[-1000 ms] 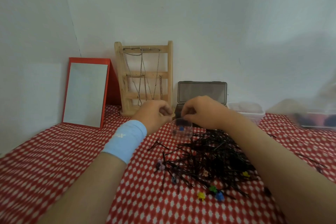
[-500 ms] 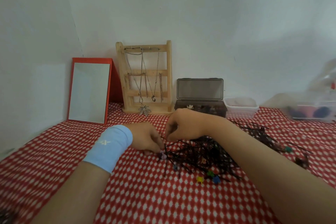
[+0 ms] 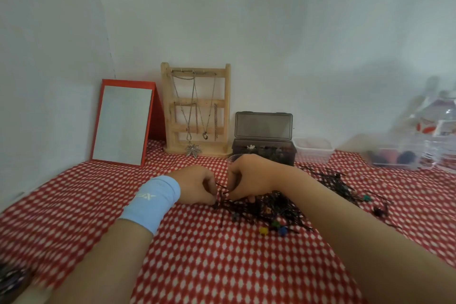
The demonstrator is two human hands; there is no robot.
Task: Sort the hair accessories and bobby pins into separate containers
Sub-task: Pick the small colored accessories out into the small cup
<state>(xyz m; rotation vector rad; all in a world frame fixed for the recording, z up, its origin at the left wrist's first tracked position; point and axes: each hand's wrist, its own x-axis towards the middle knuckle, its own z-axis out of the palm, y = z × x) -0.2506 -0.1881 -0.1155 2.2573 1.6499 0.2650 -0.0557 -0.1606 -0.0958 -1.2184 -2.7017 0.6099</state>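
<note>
A tangled pile of black bobby pins point(image 3: 269, 207) lies on the red checked cloth, with more bobby pins point(image 3: 338, 182) strewn to the right. Small coloured hair clips sit at its front: a yellow clip point(image 3: 263, 230), a blue clip point(image 3: 282, 231) and a green clip point(image 3: 275, 223). My left hand point(image 3: 197, 186), with a light blue wristband, pinches a bobby pin point(image 3: 222, 189) at the pile's left edge. My right hand point(image 3: 249, 176) curls round a small clear cup point(image 3: 234, 179), mostly hidden by its fingers. The two hands almost touch.
An open dark box point(image 3: 264, 154) with small accessories stands behind the hands, a small white tub point(image 3: 313, 153) to its right. Further right are a clear container point(image 3: 394, 159) and plastic bottles point(image 3: 441, 128). A red-framed mirror point(image 3: 123, 123) and a wooden necklace stand point(image 3: 196, 111) lean against the wall.
Both hands came down from in front of the dark box to the left edge of the pin pile. The left hand now pinches a pin there.
</note>
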